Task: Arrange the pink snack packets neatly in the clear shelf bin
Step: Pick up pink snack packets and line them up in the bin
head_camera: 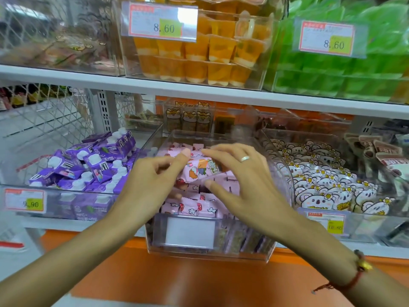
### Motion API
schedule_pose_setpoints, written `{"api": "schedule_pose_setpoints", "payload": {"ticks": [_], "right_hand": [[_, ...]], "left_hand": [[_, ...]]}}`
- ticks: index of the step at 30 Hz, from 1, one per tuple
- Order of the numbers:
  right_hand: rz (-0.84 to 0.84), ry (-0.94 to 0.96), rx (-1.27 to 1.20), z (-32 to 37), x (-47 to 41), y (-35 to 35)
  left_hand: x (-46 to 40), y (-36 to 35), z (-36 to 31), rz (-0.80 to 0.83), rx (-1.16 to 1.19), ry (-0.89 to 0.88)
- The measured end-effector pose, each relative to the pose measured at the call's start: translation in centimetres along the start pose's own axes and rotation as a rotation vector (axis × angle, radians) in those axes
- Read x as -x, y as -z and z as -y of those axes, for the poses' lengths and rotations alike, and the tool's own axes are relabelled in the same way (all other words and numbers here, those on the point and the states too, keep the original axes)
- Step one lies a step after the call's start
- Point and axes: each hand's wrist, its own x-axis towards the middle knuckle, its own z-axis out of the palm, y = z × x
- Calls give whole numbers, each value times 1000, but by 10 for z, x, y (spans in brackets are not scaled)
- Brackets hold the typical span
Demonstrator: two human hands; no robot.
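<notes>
A braided wrist cord (345,284) is seen nearest. One pink snack packet (200,170) is pinched by the left hand (152,180) and right hand (239,180) above the clear shelf bin (285,173); it should be laid flat, aligned with the rows.

Both forearms are bare, with no sleeve showing anywhere along them. The right hand (240,185) wears a plain, smooth silver-coloured ring (245,158) on one finger. Below that ring, at the right wrist, sits a thin red cord bracelet (352,282) carrying a small gold-coloured charm (364,265) and a darker bead just above the charm; a frayed end of the cord trails off it. The left hand (150,185) is bare, its fingernails short and unpainted.
</notes>
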Motion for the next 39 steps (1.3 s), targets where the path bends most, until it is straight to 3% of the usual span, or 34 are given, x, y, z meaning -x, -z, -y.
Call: {"api": "schedule_pose_setpoints", "payload": {"ticks": [3,5,9,14,17,19,22,25,35,39], "right_hand": [[-50,-23,6,-5,-1,-1],[-87,-118,-119,-8,-1,0],[-164,-318,-396,-13,-3,2],[-190,-631,-834,-19,-7,3],[-178,-783,-1127,-20,-13,3],[-192,-847,-1184,-18,-15,-1],[-218,-783,-1076,-16,-15,-12],[-194,-528,-632,-19,-11,-22],[-163,-173,123,-13,-22,-21],[-88,-127,151,-9,-26,-36]], "left_hand": [[-1,-1,1,27,17,-47],[-3,1,6,21,-39,-130],[-4,7,20,4,-493,-337],[-5,6,29,317,-955,-423],[-8,8,28,346,-1034,-421],[-9,7,28,315,-1023,-422],[-6,8,28,269,-940,-425],[-1,11,27,278,-870,-472],[1,17,32,375,-975,-506],[3,15,33,278,-919,-454]]}}
